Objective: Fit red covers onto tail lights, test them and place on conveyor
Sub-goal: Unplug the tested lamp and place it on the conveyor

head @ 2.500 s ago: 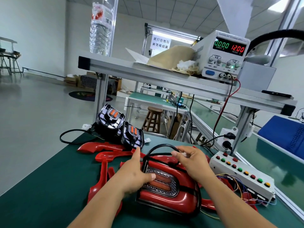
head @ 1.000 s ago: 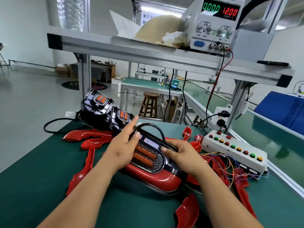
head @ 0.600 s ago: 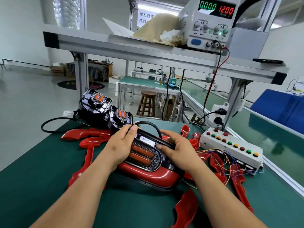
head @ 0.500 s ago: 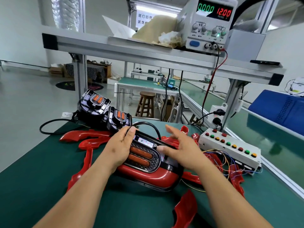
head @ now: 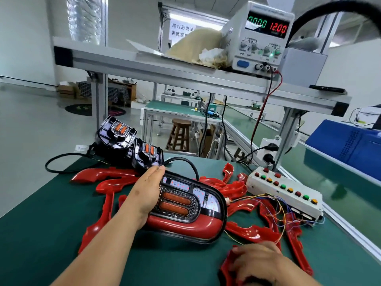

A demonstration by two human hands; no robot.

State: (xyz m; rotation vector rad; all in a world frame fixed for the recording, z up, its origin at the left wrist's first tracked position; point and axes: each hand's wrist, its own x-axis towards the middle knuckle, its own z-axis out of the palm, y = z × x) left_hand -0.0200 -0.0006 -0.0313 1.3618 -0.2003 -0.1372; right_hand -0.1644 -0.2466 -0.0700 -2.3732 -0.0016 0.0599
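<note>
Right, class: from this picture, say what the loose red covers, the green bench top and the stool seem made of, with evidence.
Loose red covers: probably moulded plastic, glossy; bright highlights, thin curved edges. Green bench top: seemingly a matt rubbery mat; no glare. Stool: apparently wood; brown, round seat, rungs.

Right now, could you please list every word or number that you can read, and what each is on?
"0000", green: power supply display, left.
"1200", red: same display, right; decimal points unclear.
"尾灯后壳与": sign, top line.
"装饰框": sign, second line; the bag hides the rest.
Supply knob labels and the blue panel print: too blurred to read.
</note>
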